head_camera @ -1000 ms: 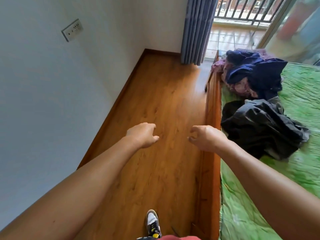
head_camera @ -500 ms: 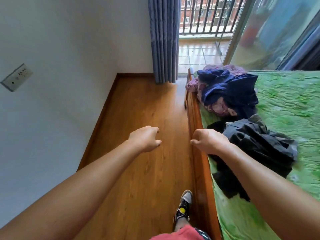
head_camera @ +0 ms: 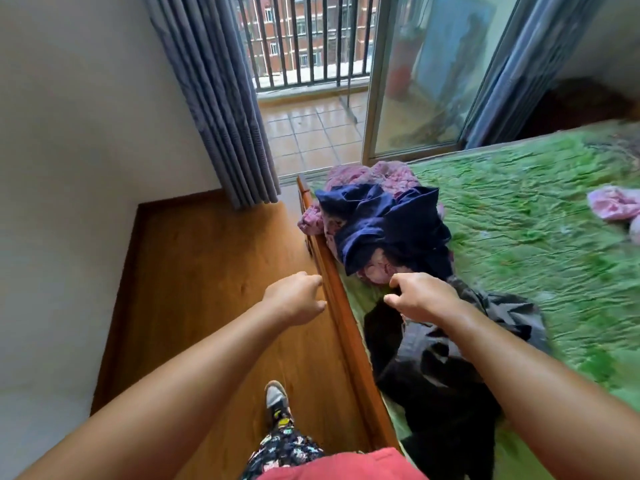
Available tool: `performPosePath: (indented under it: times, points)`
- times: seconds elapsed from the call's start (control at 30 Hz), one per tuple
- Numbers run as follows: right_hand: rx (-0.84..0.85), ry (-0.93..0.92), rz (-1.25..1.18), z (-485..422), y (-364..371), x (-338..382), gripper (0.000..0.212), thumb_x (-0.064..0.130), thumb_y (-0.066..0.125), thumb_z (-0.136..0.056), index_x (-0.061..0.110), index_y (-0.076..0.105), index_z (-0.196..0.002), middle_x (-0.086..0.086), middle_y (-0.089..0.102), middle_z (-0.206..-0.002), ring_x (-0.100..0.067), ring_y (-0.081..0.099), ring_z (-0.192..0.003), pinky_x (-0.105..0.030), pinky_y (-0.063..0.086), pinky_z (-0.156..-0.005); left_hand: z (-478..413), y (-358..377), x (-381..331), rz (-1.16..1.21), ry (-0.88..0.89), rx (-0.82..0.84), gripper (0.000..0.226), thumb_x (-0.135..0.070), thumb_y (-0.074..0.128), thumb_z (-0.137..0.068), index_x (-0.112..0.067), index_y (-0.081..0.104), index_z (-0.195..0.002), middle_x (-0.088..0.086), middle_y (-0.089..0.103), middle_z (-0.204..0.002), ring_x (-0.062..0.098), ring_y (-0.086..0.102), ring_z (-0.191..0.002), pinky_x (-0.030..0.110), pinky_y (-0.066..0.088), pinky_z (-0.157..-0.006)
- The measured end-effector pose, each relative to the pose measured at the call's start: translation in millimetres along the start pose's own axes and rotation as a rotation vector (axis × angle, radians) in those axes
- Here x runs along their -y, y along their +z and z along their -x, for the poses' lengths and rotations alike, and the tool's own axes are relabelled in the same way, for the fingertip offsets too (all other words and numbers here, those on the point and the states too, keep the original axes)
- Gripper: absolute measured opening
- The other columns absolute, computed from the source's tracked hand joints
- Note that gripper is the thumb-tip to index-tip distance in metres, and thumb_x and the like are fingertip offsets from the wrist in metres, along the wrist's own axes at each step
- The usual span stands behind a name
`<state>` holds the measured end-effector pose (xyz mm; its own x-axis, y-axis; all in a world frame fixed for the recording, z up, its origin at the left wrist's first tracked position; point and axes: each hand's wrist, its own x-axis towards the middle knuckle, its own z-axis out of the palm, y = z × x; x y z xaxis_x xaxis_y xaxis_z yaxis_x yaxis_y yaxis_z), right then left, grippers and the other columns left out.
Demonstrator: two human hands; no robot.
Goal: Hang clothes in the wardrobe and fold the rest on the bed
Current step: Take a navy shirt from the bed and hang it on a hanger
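Head camera, the only view: the job looks barely started, I'd say. Clothes lie in heaps on the bed (head_camera: pixel 536 237), none folded that I can see. There's a navy garment (head_camera: pixel 381 220) crumpled over a purple one (head_camera: pixel 384 174) at the far corner, a black jacket (head_camera: pixel 443 375) sprawled along the wooden rail (head_camera: pixel 341 317), and a pink piece (head_camera: pixel 613 202) well apart to the right. No wardrobe in sight. On to the fingers: left hand (head_camera: pixel 294 297) loosely curled, empty, over the floor (head_camera: pixel 207 271) just beside the rail; right hand (head_camera: pixel 422 296) loosely curled, thumb apart, holding nothing, above the jacket's far edge, touching or not I cannot tell
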<state>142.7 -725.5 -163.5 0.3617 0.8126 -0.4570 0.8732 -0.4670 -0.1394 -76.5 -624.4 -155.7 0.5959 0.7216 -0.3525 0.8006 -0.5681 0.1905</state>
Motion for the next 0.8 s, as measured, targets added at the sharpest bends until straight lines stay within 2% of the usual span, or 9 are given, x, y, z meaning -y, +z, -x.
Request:
performPosePath:
  times: [0.17, 0.27, 0.4, 0.57, 0.7, 0.8]
  points:
    - [-0.001, 0.123, -0.061, -78.1, -12.0, -5.1, 0.035, 0.057, 0.052, -0.087, 0.03, 0.061, -0.108, -0.001, 0.066, -0.117, -0.026, 0.063, -0.107, -0.042, 0.054, -0.088, -115.9, -15.7, 22.5, -0.048, 0.16, 0.075, 0.041, -0.047, 0.059, -0.094, -0.029, 0.056, -0.131, -0.002, 0.06, -0.12, 0.019, 0.063, -0.1, 0.037, 0.061, -0.075]
    - [0.003, 0.216, -0.108, -118.4, -17.0, -0.7, 0.034, 0.057, 0.054, -0.087, 0.031, 0.061, -0.107, -0.001, 0.066, -0.115, -0.026, 0.063, -0.106, -0.042, 0.054, -0.09, -176.3, -20.6, 41.8, -0.094, 0.247, 0.154, 0.043, -0.043, 0.059, -0.092, -0.028, 0.056, -0.132, 0.001, 0.058, -0.12, 0.023, 0.064, -0.1, 0.04, 0.061, -0.076]
    - [0.051, 0.304, -0.117, -152.7, -19.7, 5.2, 0.04, 0.057, 0.051, -0.089, 0.029, 0.058, -0.117, -0.003, 0.063, -0.123, -0.029, 0.061, -0.112, -0.044, 0.053, -0.091, -234.1, -26.4, 58.0, -0.12, 0.341, 0.274, 0.045, -0.041, 0.058, -0.092, -0.028, 0.054, -0.135, 0.004, 0.055, -0.122, 0.027, 0.063, -0.104, 0.041, 0.059, -0.083]
    - [0.065, 0.367, -0.131, -179.8, -23.3, -0.7, 0.043, 0.052, 0.048, -0.094, 0.024, 0.054, -0.126, -0.006, 0.06, -0.126, -0.032, 0.06, -0.115, -0.045, 0.052, -0.09, -289.7, -26.0, 53.1, -0.118, 0.415, 0.341, 0.045, -0.052, 0.049, -0.086, -0.03, 0.055, -0.125, 0.003, 0.052, -0.118, 0.03, 0.062, -0.102, 0.045, 0.056, -0.085]
    - [0.084, 0.388, -0.124, -203.0, -18.4, -15.4, 0.042, 0.048, 0.046, -0.097, 0.023, 0.048, -0.13, -0.009, 0.058, -0.125, -0.036, 0.06, -0.114, -0.049, 0.052, -0.087, -323.4, -11.8, 42.3, -0.13, 0.4, 0.353, 0.044, -0.05, 0.05, -0.091, -0.03, 0.051, -0.129, 0.006, 0.05, -0.121, 0.032, 0.06, -0.101, 0.046, 0.054, -0.086]
    - [0.097, 0.394, -0.104, -227.3, -7.3, -34.6, 0.043, 0.046, 0.047, -0.099, 0.025, 0.043, -0.135, -0.01, 0.053, -0.128, -0.037, 0.056, -0.117, -0.049, 0.052, -0.088, -346.0, 6.0, 31.6, -0.146, 0.397, 0.39, 0.045, -0.044, 0.052, -0.094, -0.035, 0.049, -0.138, 0.009, 0.043, -0.131, 0.036, 0.054, -0.113, 0.05, 0.051, -0.093]
